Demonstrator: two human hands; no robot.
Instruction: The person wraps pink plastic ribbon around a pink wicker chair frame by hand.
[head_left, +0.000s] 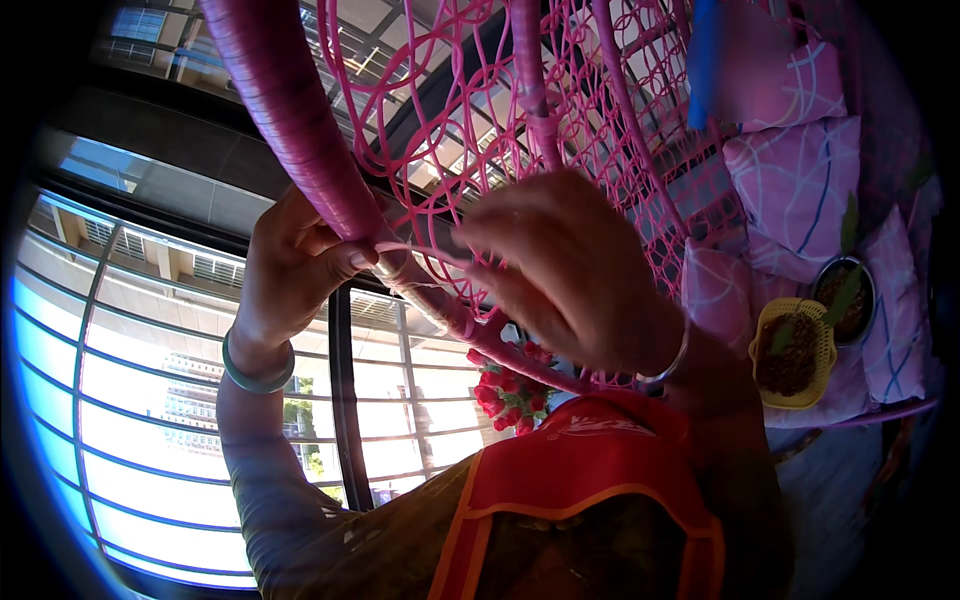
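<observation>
My left hand (pixel 295 270) grips a thick pink-wrapped tube (pixel 290 115) of a hanging frame, its thumb pressed on a narrow pink strip (pixel 415 250) where the wrapping ends. Below that, the tube shows a pale, loosely wrapped section (pixel 410 285), then more pink wrapping. My right hand (pixel 560 265) is just right of this, blurred, fingers curved around the strip's far part; whether they hold it is unclear. Pink knotted netting (pixel 420 100) spreads behind both hands.
Patterned pink cushions (pixel 790 180) lie at the right, with a yellow basket (pixel 760 350) and a dark bowl (pixel 850 270) of small brown items. Red flowers (pixel 495 390) sit below the tube. Dark-framed, barred windows (pixel 140 380) fill the left. A red and orange garment (pixel 560 465) shows at bottom.
</observation>
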